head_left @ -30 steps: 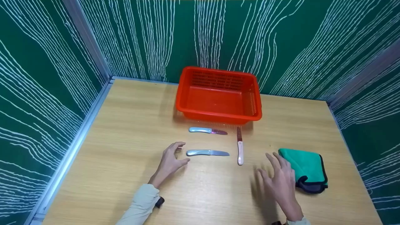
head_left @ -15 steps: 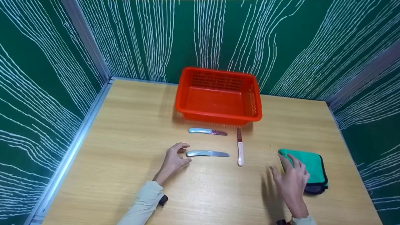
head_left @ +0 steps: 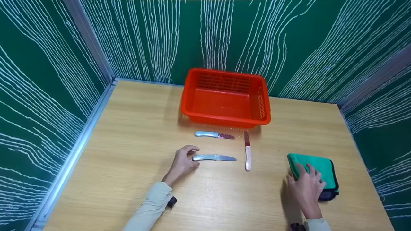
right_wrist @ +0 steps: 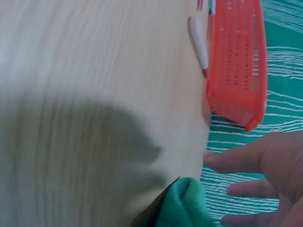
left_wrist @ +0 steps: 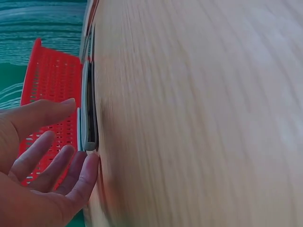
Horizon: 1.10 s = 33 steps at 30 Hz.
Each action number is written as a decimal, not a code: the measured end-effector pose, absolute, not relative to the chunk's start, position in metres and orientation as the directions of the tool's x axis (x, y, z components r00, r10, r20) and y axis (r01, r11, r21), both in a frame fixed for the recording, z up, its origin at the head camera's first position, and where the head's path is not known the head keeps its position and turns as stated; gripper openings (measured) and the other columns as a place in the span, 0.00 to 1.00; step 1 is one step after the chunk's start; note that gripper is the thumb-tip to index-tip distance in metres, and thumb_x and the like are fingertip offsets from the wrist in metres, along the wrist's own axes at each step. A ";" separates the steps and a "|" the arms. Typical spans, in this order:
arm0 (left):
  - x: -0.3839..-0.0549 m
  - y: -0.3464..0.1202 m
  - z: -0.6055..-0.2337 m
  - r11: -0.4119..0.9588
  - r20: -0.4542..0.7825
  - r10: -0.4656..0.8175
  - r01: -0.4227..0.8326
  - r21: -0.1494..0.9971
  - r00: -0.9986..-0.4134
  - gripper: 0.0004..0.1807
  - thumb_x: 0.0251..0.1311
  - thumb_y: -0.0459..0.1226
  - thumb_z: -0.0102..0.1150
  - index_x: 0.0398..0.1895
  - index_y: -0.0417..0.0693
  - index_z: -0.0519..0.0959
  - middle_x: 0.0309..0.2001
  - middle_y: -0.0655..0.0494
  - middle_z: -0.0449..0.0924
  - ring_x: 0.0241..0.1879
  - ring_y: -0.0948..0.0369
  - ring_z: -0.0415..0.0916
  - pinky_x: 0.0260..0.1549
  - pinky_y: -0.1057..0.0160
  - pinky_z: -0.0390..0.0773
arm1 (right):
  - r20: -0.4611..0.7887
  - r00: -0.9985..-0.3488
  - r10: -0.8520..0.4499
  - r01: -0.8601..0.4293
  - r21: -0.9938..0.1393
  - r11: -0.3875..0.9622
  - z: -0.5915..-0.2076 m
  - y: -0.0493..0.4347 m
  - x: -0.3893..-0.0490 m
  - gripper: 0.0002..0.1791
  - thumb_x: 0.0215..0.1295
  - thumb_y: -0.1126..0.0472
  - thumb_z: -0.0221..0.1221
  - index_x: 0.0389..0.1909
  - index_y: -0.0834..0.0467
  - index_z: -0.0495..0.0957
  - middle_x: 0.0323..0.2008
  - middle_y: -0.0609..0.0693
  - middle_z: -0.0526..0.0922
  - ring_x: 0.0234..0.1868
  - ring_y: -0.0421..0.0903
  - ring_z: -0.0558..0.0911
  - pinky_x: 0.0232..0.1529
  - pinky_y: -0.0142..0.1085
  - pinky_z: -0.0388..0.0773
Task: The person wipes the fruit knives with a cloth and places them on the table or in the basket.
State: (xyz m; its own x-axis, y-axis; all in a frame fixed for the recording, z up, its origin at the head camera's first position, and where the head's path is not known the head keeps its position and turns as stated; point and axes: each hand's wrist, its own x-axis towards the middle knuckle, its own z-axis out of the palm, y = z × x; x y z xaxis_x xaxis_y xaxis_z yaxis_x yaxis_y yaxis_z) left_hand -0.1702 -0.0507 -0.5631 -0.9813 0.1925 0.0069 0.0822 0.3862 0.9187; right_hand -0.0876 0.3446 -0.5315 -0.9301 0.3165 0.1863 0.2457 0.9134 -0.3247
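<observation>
My left hand point(head_left: 182, 163) is at the handle end of a light blue-handled knife point(head_left: 205, 157) with a plain silver blade. In the left wrist view, thumb and fingers are spread apart on either side of that handle point(left_wrist: 88, 118), not closed on it. The knife lies flat, blade pointing right. On the right, my right hand point(head_left: 307, 189) hovers with bent, parted fingers over the near left part of a folded green cloth point(head_left: 326, 171) with black edging. The right wrist view shows the fingers point(right_wrist: 232, 161) loose above the cloth point(right_wrist: 184, 203), holding nothing.
A red plastic basket point(head_left: 226, 119) stands at the back of the wooden table. Just before it lies a second blue-handled knife point(head_left: 206, 134) with a purplish blade. A white-handled knife point(head_left: 248, 157) points its reddish blade towards the basket. Green panels point(head_left: 218, 32) border the table.
My left hand has edged right, up to the knife's handle. My right hand has moved right from beside the green cloth to over it. Knives, cloth and basket stay put.
</observation>
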 end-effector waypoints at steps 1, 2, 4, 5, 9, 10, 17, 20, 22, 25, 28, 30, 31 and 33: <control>-0.171 -0.050 -0.563 0.391 0.005 0.193 0.081 0.917 -0.981 0.25 0.39 0.22 0.69 0.47 0.40 0.80 0.46 0.47 0.79 0.47 0.51 0.75 0.48 0.56 0.78 | 0.162 -0.932 0.325 0.263 -0.315 0.912 -0.533 0.347 -0.088 0.28 0.52 0.61 0.67 0.55 0.64 0.73 0.60 0.73 0.64 0.56 0.74 0.61 0.46 0.70 0.58; -0.171 -0.049 -0.562 0.395 0.008 0.195 0.086 0.915 -0.981 0.25 0.39 0.22 0.69 0.46 0.40 0.80 0.45 0.47 0.79 0.47 0.51 0.75 0.48 0.56 0.78 | 0.132 -0.933 0.335 0.283 -0.305 0.909 -0.535 0.349 -0.089 0.29 0.52 0.61 0.67 0.56 0.64 0.73 0.60 0.73 0.63 0.56 0.75 0.61 0.45 0.71 0.59; -0.172 -0.048 -0.562 0.404 0.018 0.199 0.099 0.909 -0.980 0.25 0.38 0.22 0.69 0.46 0.39 0.80 0.44 0.47 0.80 0.46 0.51 0.75 0.47 0.55 0.78 | 0.079 -0.933 0.352 0.317 -0.289 0.903 -0.537 0.353 -0.089 0.29 0.54 0.60 0.66 0.57 0.64 0.71 0.60 0.74 0.62 0.55 0.75 0.62 0.44 0.71 0.60; -0.173 -0.047 -0.562 0.408 0.021 0.198 0.102 0.907 -0.980 0.25 0.37 0.22 0.69 0.45 0.39 0.80 0.43 0.47 0.80 0.45 0.51 0.75 0.47 0.55 0.78 | 0.051 -0.932 0.360 0.332 -0.282 0.900 -0.538 0.355 -0.089 0.29 0.54 0.59 0.66 0.57 0.64 0.71 0.60 0.74 0.62 0.54 0.75 0.62 0.44 0.71 0.61; -0.175 -0.044 -0.563 0.420 0.016 0.205 0.103 0.902 -0.979 0.25 0.36 0.21 0.69 0.44 0.39 0.80 0.43 0.46 0.80 0.45 0.50 0.75 0.47 0.54 0.77 | -0.018 -0.926 0.378 0.369 -0.268 0.890 -0.542 0.363 -0.089 0.30 0.56 0.59 0.64 0.58 0.66 0.69 0.57 0.75 0.63 0.50 0.75 0.65 0.41 0.71 0.66; -0.176 -0.043 -0.564 0.425 0.014 0.206 0.103 0.899 -0.978 0.25 0.35 0.21 0.69 0.44 0.39 0.80 0.42 0.46 0.79 0.45 0.50 0.75 0.48 0.53 0.77 | -0.024 -0.924 0.382 0.374 -0.269 0.888 -0.543 0.364 -0.089 0.30 0.56 0.60 0.64 0.58 0.66 0.69 0.56 0.75 0.64 0.49 0.75 0.66 0.40 0.70 0.67; -0.180 -0.038 -0.565 0.446 0.007 0.230 0.112 0.888 -0.973 0.23 0.36 0.20 0.68 0.42 0.38 0.81 0.39 0.46 0.80 0.42 0.51 0.76 0.46 0.55 0.78 | 0.036 -0.932 0.362 0.333 -0.312 0.890 -0.550 0.371 -0.088 0.28 0.54 0.67 0.63 0.57 0.69 0.68 0.50 0.75 0.71 0.43 0.75 0.71 0.30 0.65 0.73; -0.182 -0.038 -0.566 0.463 0.000 0.241 0.116 0.879 -0.970 0.20 0.39 0.19 0.67 0.40 0.39 0.81 0.38 0.48 0.80 0.40 0.53 0.76 0.44 0.57 0.78 | 0.096 -0.936 0.337 0.294 -0.312 0.904 -0.553 0.374 -0.089 0.26 0.52 0.70 0.61 0.54 0.70 0.69 0.40 0.73 0.75 0.33 0.71 0.75 0.20 0.58 0.72; -0.183 -0.038 -0.566 0.476 -0.005 0.247 0.117 0.872 -0.969 0.19 0.41 0.19 0.67 0.39 0.39 0.81 0.36 0.48 0.80 0.39 0.54 0.76 0.42 0.57 0.79 | 0.122 -0.936 0.330 0.282 -0.301 0.911 -0.554 0.376 -0.090 0.24 0.50 0.72 0.59 0.52 0.70 0.69 0.33 0.71 0.75 0.26 0.66 0.74 0.14 0.52 0.69; -0.184 -0.039 -0.565 0.491 -0.024 0.247 0.103 0.865 -0.969 0.17 0.42 0.19 0.67 0.38 0.39 0.82 0.36 0.49 0.81 0.37 0.55 0.76 0.42 0.58 0.79 | 0.129 -0.936 0.328 0.282 -0.281 0.917 -0.553 0.379 -0.093 0.23 0.49 0.74 0.56 0.50 0.70 0.70 0.27 0.67 0.74 0.20 0.59 0.71 0.11 0.46 0.64; -0.185 -0.039 -0.565 0.503 -0.052 0.234 0.075 0.861 -0.971 0.16 0.44 0.20 0.66 0.38 0.40 0.82 0.35 0.52 0.80 0.36 0.58 0.75 0.41 0.60 0.79 | 0.111 -0.938 0.329 0.290 -0.268 0.919 -0.552 0.380 -0.096 0.23 0.51 0.73 0.56 0.51 0.71 0.71 0.27 0.66 0.74 0.20 0.56 0.69 0.12 0.43 0.63; -0.184 -0.040 -0.566 0.512 -0.057 0.227 0.069 0.856 -0.972 0.15 0.45 0.21 0.66 0.37 0.41 0.83 0.34 0.54 0.80 0.36 0.59 0.74 0.41 0.61 0.79 | 0.098 -0.941 0.323 0.288 -0.266 0.920 -0.550 0.380 -0.097 0.23 0.52 0.73 0.57 0.51 0.72 0.71 0.27 0.66 0.73 0.20 0.55 0.68 0.12 0.43 0.63; -0.184 -0.040 -0.566 0.512 -0.061 0.222 0.063 0.856 -0.973 0.14 0.45 0.21 0.66 0.37 0.41 0.83 0.34 0.54 0.80 0.35 0.59 0.74 0.41 0.61 0.79 | 0.095 -0.943 0.319 0.285 -0.267 0.921 -0.549 0.380 -0.097 0.23 0.52 0.73 0.57 0.52 0.73 0.71 0.27 0.66 0.73 0.19 0.55 0.68 0.12 0.42 0.63; -0.184 -0.040 -0.566 0.508 -0.054 0.220 0.068 0.859 -0.974 0.14 0.45 0.21 0.66 0.36 0.41 0.83 0.34 0.55 0.80 0.36 0.59 0.74 0.41 0.61 0.78 | 0.092 -0.946 0.310 0.276 -0.273 0.922 -0.548 0.381 -0.097 0.23 0.51 0.73 0.57 0.51 0.74 0.71 0.27 0.66 0.73 0.19 0.54 0.68 0.12 0.41 0.62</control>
